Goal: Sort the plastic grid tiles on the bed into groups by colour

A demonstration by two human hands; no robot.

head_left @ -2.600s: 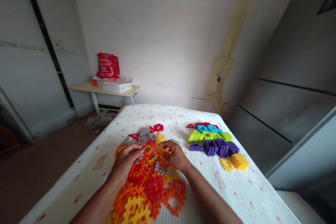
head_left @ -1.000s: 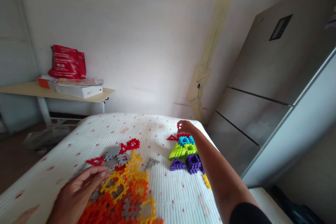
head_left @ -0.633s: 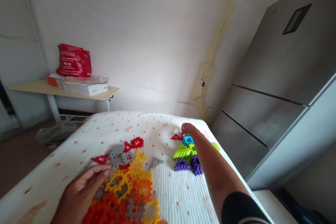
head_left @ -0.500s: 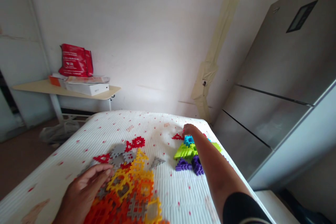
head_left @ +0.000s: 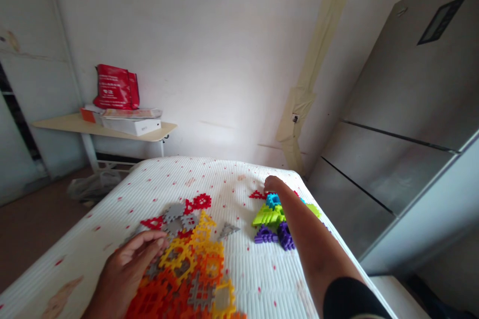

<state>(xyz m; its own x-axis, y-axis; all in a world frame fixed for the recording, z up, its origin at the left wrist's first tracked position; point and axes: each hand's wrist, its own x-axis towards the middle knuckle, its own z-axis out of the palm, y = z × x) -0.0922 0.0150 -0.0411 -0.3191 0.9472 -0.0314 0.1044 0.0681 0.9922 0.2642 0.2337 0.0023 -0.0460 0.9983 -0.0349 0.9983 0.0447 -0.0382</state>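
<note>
My left hand lies with its fingers apart at the near left edge of a heap of interlocking waffle-shaped plastic blocks in orange, yellow, grey and red. Its fingertips are beside the grey and yellow pieces. My right arm stretches across a white ribbed mattress, and my right hand is curled at the far end of a sorted group. Red pieces lie under its fingers, and I cannot tell whether it holds one. Blue blocks, lime green blocks and purple blocks sit in rows, partly hidden by my forearm.
Beyond the mattress stands a pale table bearing a red bag and a white box. A plastic bag lies on the floor below it. A steel refrigerator stands at the right, past the mattress edge.
Both hands were over the heap earlier. My right hand has since stretched across to the far end of the sorted rows, and my left hand has settled at the heap's near left edge.
</note>
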